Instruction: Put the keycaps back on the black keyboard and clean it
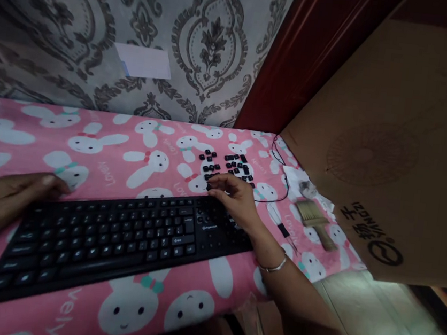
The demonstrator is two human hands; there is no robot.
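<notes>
1. Keyboard (97, 250): lies on the pink cloth (189, 277), keys facing up. Its right-hand section lacks many keys.
2. Left hand (10, 199): rests at the keyboard's far left corner, thumb extended. The other fingers are partly hidden; whether it grips the edge cannot be determined.
3. Right hand (240, 199): extends over the far edge of the keyboard's right-hand section, fingers bent, thumb and index fingertips slightly apart beside the loose keys (243, 159). Whether it has hold of a key cannot be determined.
4. Loose keys: lie scattered beyond the keyboard, partly behind the right hand.
5. Screwdriver (283, 229): lies right of the keyboard, near the brush (314, 221).
6. Carton (355, 215): stands beyond the brush.
</notes>
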